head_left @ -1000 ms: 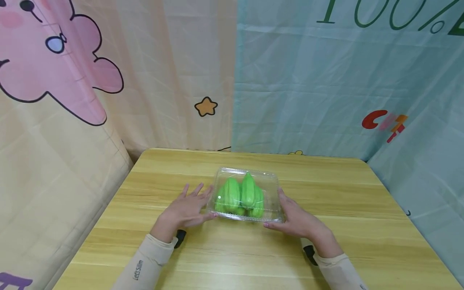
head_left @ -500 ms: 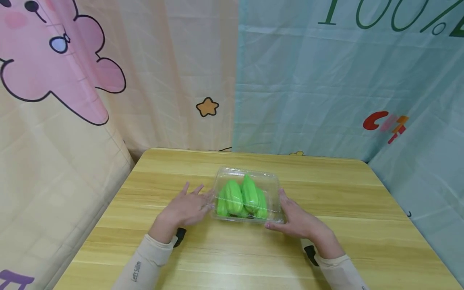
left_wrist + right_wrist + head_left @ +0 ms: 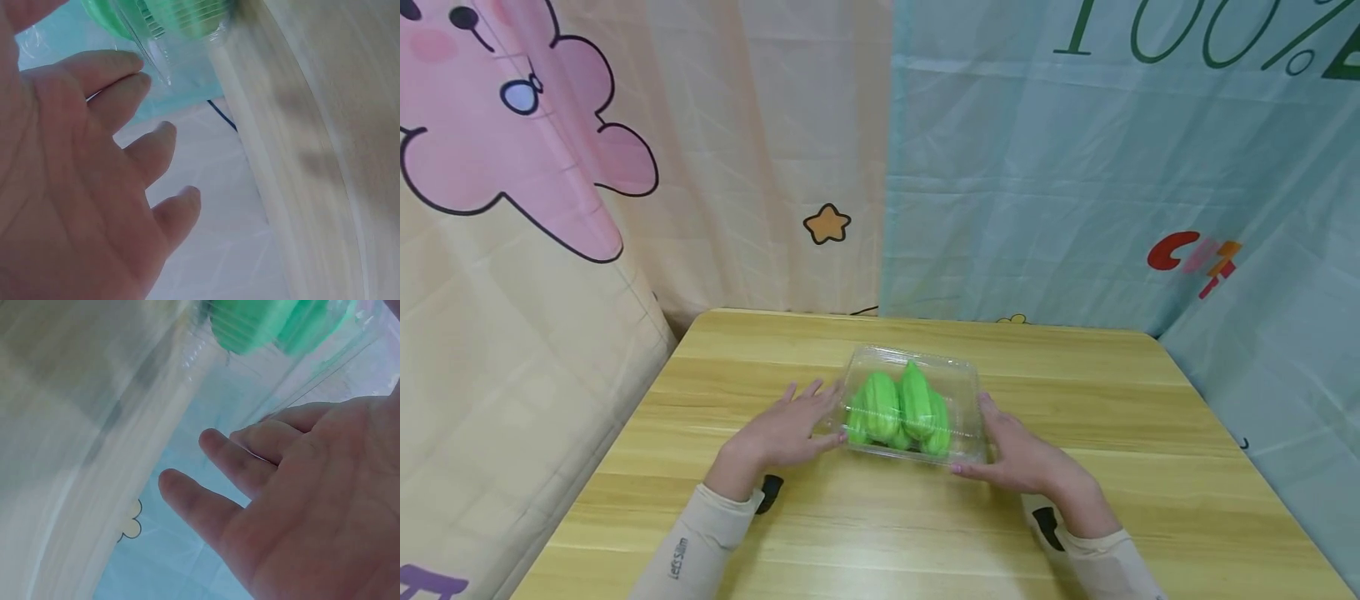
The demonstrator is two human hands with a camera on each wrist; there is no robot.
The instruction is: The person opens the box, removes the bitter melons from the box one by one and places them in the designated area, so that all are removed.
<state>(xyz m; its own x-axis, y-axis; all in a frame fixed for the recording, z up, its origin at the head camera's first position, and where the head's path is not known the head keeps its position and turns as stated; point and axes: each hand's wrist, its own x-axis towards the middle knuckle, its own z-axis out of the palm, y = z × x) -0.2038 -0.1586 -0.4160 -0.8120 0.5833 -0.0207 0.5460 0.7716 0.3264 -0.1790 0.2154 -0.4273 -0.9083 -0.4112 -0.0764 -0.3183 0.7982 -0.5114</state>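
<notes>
Clear box (image 3: 913,406) of green gourds (image 3: 897,408) nudged slightly farther, left hand (image 3: 782,432) and right hand (image 3: 1022,458) flanking it; each grip open, fingers straight

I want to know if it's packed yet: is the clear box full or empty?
Full: green ridged vegetables fill the clear plastic box, seen through its walls, between the left hand and right hand.

Materials and finish

Clear plastic box (image 3: 914,406): thin, glossy, ribbed rim, catches glare. Green pieces (image 3: 897,406) inside: smooth, ridged, slight sheen, look plastic. Surface (image 3: 1150,433): light wood-grain, smooth, satin. Backdrop sheets (image 3: 1037,167): printed cloth or film, creased, faint shine. Sleeves (image 3: 688,554): beige knit fabric, matt.
</notes>
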